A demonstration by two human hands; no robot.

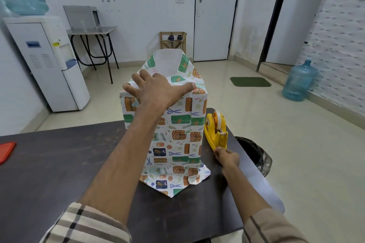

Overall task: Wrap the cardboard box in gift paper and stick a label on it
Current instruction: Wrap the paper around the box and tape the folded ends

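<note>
A tall box wrapped in patterned gift paper (177,130) stands upright on the dark table (59,163). Its top flaps are unfolded, showing the paper's white inside, and a loose flap spreads on the table at its base. My left hand (156,89) lies flat on the top near edge of the box, fingers spread, pressing the paper down. My right hand (225,156) pinches the tape end at the cutter of the yellow tape dispenser (216,130), which sits on the table right of the box. The cardboard is hidden under the paper.
A red flat object (6,151) lies at the table's left edge. A bin with a black liner (254,154) stands right of the table. A water dispenser (49,61) is at the left, a blue water jug (299,81) on the floor at the right.
</note>
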